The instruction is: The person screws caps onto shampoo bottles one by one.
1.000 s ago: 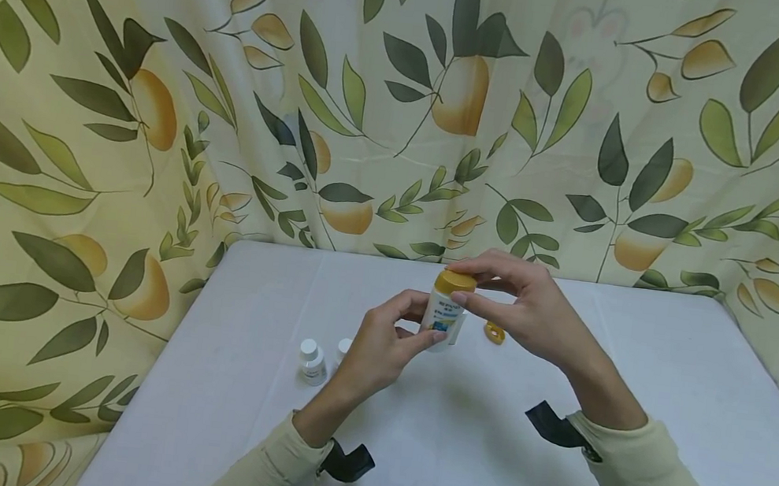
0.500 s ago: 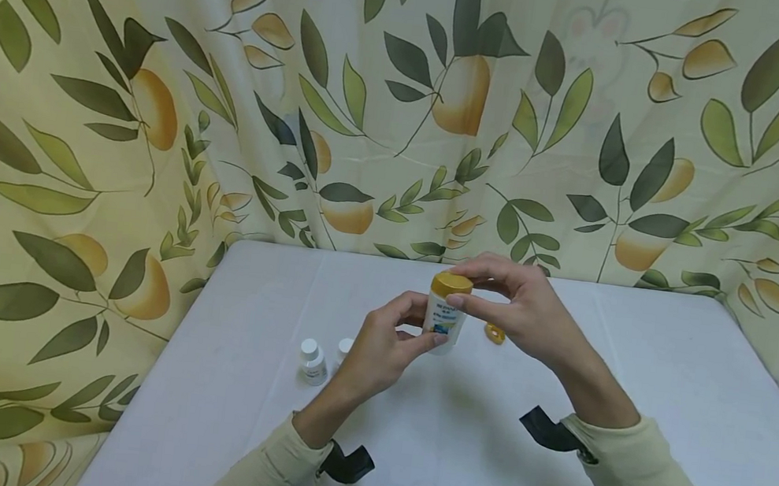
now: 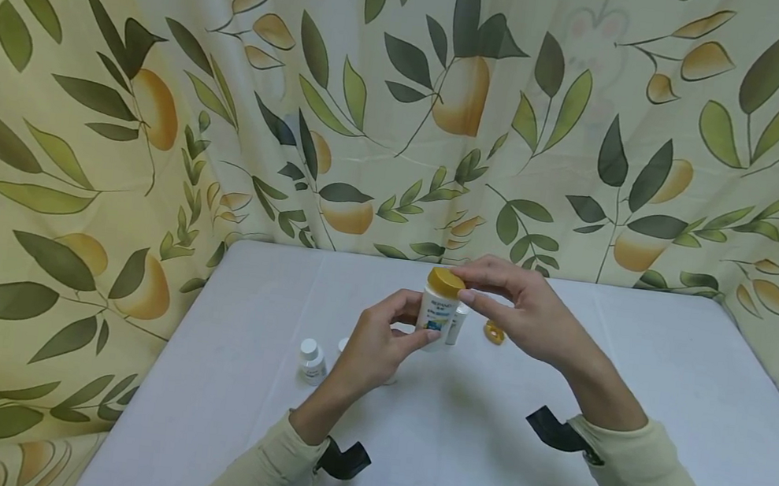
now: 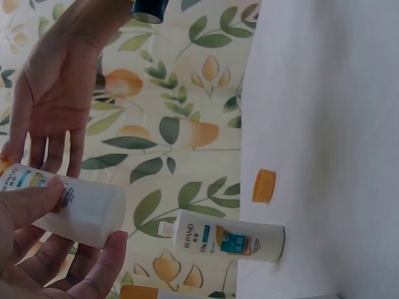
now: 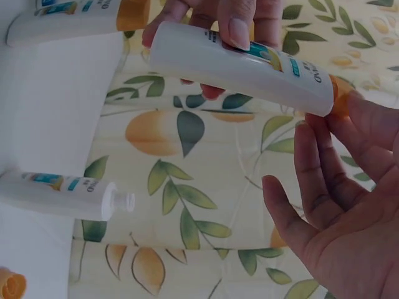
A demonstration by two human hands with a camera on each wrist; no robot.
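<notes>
My left hand [image 3: 375, 344] grips a white labelled bottle [image 3: 437, 309] above the table, its thumb lying across the label. An orange cap [image 3: 445, 282] sits on the top of this bottle. With thumb and fingertips my right hand [image 3: 525, 313] pinches the cap; in the right wrist view the thumb and index finger are on the cap [image 5: 340, 94], while the other fingers extend clear of the bottle. Behind stands a similar white bottle [image 4: 227, 240] with its narrow neck bare. A loose orange cap [image 3: 494, 332] lies on the table near it.
Two small white-capped bottles, one nearer [image 3: 312, 363] and one partly hidden [image 3: 343, 344], stand left of my left hand. Another orange-capped bottle [image 5: 75, 18] stands upright in the right wrist view. A leaf-patterned curtain [image 3: 403, 118] hangs behind the white table [image 3: 481, 458].
The held bottle has shifted slightly left and tilts more, exposing more of the uncapped bottle behind. Both hands keep their hold on the bottle and its cap.
</notes>
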